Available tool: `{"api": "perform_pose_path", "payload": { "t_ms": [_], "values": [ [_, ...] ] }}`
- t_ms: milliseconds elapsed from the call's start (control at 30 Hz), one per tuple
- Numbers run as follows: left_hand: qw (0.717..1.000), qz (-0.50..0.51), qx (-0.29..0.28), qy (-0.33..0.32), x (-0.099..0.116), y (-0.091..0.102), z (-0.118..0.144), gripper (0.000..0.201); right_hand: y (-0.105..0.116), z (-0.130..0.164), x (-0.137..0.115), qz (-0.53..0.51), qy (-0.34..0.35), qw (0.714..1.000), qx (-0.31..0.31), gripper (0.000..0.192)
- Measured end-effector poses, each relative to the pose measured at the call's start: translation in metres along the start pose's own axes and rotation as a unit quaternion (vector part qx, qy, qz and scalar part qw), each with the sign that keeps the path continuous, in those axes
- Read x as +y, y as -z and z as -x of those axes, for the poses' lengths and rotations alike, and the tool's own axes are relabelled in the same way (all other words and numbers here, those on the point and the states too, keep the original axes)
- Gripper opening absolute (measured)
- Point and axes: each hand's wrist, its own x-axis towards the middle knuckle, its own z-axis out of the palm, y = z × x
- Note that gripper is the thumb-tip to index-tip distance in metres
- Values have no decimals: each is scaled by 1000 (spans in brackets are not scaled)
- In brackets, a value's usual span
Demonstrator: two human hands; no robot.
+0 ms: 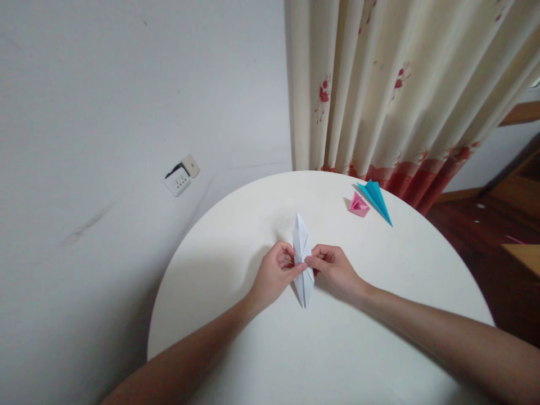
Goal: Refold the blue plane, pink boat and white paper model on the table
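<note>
Fingers [297, 269] pinching white folded paper [302, 261], round white table [337, 349], floral curtain [400, 84], wall socket [178, 181]

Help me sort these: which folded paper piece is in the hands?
The white folded paper, pinched by both hands; the pink and blue pieces lie untouched near the curtain.

I see thin matt white paper in the folded piece [302, 259], creased sharp. The pink fold [358, 205] and the blue fold [377, 198] look like the same paper — flat colour, no shine. The round table [337, 349] reads smooth, cream, faintly satin. The curtain [400, 90] is soft printed cloth; the floor [476, 225] — dark polished wood.
</note>
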Motion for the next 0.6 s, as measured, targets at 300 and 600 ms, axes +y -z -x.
{"api": "perform_pose_path", "payload": {
  "t_ms": [300,600],
  "values": [
    [1000,3,12,-20,3,4,-1,22,3,0,3,41,8,999,17,29],
    [998,42,36,10,2,4,-2,34,5,-2,5,23,22,999,12,28]
  ]
}}
